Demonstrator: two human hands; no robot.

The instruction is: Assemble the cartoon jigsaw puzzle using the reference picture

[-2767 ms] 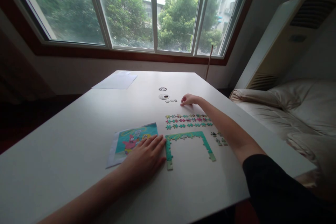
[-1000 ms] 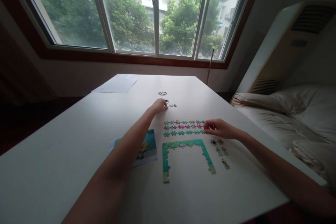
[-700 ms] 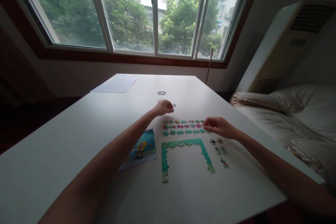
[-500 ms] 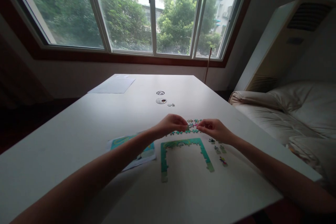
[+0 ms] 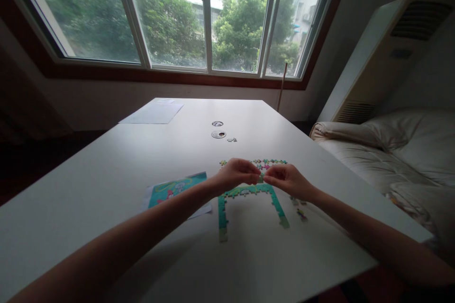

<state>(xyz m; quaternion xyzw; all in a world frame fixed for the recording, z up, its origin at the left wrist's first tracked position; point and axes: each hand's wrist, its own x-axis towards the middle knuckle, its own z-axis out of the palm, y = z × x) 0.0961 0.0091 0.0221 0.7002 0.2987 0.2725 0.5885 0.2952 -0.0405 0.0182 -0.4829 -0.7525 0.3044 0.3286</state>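
Note:
A small green jigsaw piece point(image 5: 260, 179) is pinched between the fingertips of my left hand point(image 5: 239, 173) and my right hand point(image 5: 289, 181), which nearly meet. Just beneath them lies a partly joined jigsaw border point(image 5: 222, 220), a green three-sided strip that opens toward me. Behind my fingers, loose jigsaw pieces point(image 5: 279, 161) spread in rows, partly hidden by both hands. More loose pieces point(image 5: 302, 215) lie below my right wrist. My left forearm covers part of a colourful reference picture point(image 5: 181, 185) on a white sheet.
Farther off on the white table point(image 5: 170, 147) are two round discs point(image 5: 218, 134) and a few grey pieces point(image 5: 232, 140). Paper sheets point(image 5: 152, 112) lie at the far left corner. A cream sofa point(image 5: 359, 147) stands to the right, and a window point(image 5: 177, 19) is beyond.
My hands have come together and a little nearer to me, above the border's top edge. The green piece moved right with my left hand, and my right fingertips now meet it.

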